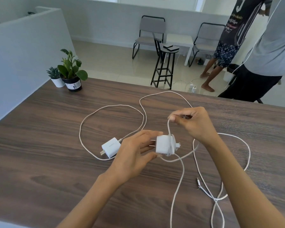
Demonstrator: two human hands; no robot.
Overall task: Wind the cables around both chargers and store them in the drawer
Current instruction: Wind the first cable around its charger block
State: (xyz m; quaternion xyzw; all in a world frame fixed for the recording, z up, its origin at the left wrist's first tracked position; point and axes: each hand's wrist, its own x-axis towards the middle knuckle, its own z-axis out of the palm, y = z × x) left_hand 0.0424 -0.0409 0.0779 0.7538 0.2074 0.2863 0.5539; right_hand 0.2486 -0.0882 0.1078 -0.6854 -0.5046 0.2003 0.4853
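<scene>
A: Where is the charger being wound?

B: One white charger [163, 144] is held above the wooden table [56, 137], just right of the left hand [135, 152]. It is pinched between that hand's thumb below and fingers above, with the two prongs pointed left toward the palm. A few turns of cable are already seen around its right end.

A: And the right hand?

B: The right hand [192, 123] is raised above and to the right of the held charger. Its fingers are curled round the white cable [169, 127], which is pinched near the fingertips. From there the cable is led straight down to the wrapped end of the charger.

A: How is the remaining cable laid?

B: It is spread in loose loops over the table, right of and nearer than the hands, passing under the right forearm. A free connector end [199, 183] is seen lying on the wood below the right wrist.

A: What about the second charger?

B: The second charger [110, 147] is left lying on the table, just left of the left hand and partly hidden by it. Its prongs are pointed toward the lower left. Its own cable [95, 112] is laid unwound in a wide loop behind it.

A: Is anything else on the table?

B: Two potted plants [69, 71] are placed at the far left corner.
</scene>
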